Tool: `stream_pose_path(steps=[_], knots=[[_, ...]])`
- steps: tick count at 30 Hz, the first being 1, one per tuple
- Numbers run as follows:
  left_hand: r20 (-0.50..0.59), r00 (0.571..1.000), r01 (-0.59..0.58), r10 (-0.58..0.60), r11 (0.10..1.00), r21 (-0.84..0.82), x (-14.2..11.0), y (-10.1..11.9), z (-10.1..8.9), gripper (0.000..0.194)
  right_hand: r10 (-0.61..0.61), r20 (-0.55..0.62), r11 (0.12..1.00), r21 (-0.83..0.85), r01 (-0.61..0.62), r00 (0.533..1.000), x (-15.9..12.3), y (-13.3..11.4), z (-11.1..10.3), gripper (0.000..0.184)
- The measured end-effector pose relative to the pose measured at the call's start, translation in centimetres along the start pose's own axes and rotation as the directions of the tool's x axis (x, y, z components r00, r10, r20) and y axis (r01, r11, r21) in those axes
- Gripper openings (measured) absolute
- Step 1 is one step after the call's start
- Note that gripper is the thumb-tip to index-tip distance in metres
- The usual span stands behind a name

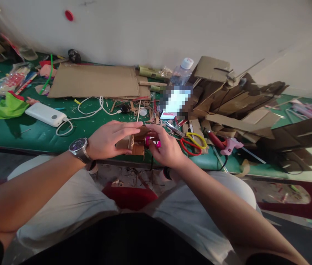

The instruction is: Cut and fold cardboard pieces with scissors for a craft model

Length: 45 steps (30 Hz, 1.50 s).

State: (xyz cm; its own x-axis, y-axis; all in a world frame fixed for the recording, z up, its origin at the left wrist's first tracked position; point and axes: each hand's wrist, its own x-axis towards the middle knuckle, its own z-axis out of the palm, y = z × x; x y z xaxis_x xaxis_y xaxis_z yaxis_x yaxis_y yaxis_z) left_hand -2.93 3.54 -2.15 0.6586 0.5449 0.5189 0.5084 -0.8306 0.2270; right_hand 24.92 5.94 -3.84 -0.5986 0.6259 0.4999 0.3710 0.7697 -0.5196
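Observation:
At the front edge of the green table, a small folded cardboard piece (pixel 138 148) stands between my hands. My left hand (pixel 111 139), with a watch on its wrist, grips the cardboard's left side, fingers over the top and thumb low. My right hand (pixel 167 147) curls around the right side, its fingertips on the upper edge. A bright pink object (pixel 156 142) shows behind the right fingers; most of it is hidden, so its kind is unclear. A thin wooden stick (pixel 138 111) points up behind the cardboard.
Scissors (pixel 194 141) with red and yellow handles and a pink glue gun (pixel 229 145) lie to the right. Behind are a lit phone (pixel 176 103), a bottle (pixel 182 71) and piled cardboard (pixel 213 70). A white power bank (pixel 45 114) with cable and a flat cardboard sheet (pixel 95 81) lie left.

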Motion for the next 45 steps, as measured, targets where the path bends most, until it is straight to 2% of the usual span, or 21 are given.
stream_pose_path(steps=[10, 14, 16, 18, 21, 23, 24, 26, 29, 32, 37, 40, 45], knots=[[-0.003, 1.000, 0.027, -0.028, 0.996, -0.085, 0.0, 0.0, 0.0, 0.085, -0.013, 0.029, 0.998, -0.056, 0.015, 0.999, -0.5, 0.5, 0.1, 0.067], [-0.023, 0.999, 0.035, -0.039, 0.990, -0.135, -0.6, 0.0, 1.7, 0.099, -0.030, 0.013, 0.998, -0.061, 0.031, 0.999, -0.9, 0.9, 0.5, 0.069], [-0.029, 0.987, 0.151, -0.159, 0.971, -0.183, -1.2, -0.3, 3.2, 0.111, -0.029, -0.006, 0.998, -0.047, 0.028, 1.000, -0.9, 0.9, 0.8, 0.067], [0.015, 0.963, 0.265, -0.269, 0.937, -0.226, -1.7, -0.9, 4.8, 0.115, -0.030, -0.015, 0.999, -0.038, 0.030, 0.999, -0.9, 0.9, 1.0, 0.064], [0.123, 0.940, 0.336, -0.318, 0.925, -0.175, -2.3, -1.8, 6.6, 0.093, -0.028, -0.010, 0.999, -0.045, 0.027, 1.000, -0.8, 0.8, 1.0, 0.060], [0.095, 0.937, 0.345, -0.335, 0.931, -0.122, -2.5, -2.1, 7.2, 0.086, -0.030, -0.008, 0.998, -0.048, 0.030, 1.000, -0.8, 0.7, 1.0, 0.056], [0.049, 0.935, 0.355, -0.352, 0.932, -0.075, -2.6, -2.1, 7.3, 0.086, -0.035, -0.009, 0.998, -0.049, 0.034, 0.999, -0.8, 0.6, 0.9, 0.054], [0.031, 0.936, 0.352, -0.351, 0.935, -0.036, -2.5, -2.0, 7.3, 0.085, -0.045, -0.018, 0.998, -0.055, 0.044, 0.999, -0.8, 0.6, 0.8, 0.048], [0.032, 0.942, 0.336, -0.335, 0.942, -0.008, -2.3, -1.6, 7.1, 0.080, -0.046, -0.038, 0.996, -0.074, 0.043, 0.998, -0.8, 0.6, 0.8, 0.042], [0.057, 0.946, 0.320, -0.320, 0.947, 0.008, -2.1, -1.5, 7.0, 0.065, -0.031, -0.040, 0.995, -0.094, 0.027, 0.999, -0.7, 0.4, 0.9, 0.032], [0.079, 0.945, 0.318, -0.318, 0.948, 0.010, -2.5, -1.9, 6.9, 0.047, -0.018, 0.062, 0.990, -0.136, 0.027, 0.998, -0.8, -0.4, 0.9, 0.015], [0.068, 0.940, 0.334, -0.333, 0.943, 0.004, -3.0, -2.2, 6.9, 0.047, -0.029, 0.159, 0.984, -0.170, 0.056, 0.987, -0.9, -1.3, 0.6, 0.019], [0.068, 0.933, 0.356, -0.354, 0.934, -0.015, -3.5, -2.7, 7.0, 0.045, -0.068, 0.283, 0.976, -0.180, 0.122, 0.957, -0.7, -3.0, -0.3, 0.039]])
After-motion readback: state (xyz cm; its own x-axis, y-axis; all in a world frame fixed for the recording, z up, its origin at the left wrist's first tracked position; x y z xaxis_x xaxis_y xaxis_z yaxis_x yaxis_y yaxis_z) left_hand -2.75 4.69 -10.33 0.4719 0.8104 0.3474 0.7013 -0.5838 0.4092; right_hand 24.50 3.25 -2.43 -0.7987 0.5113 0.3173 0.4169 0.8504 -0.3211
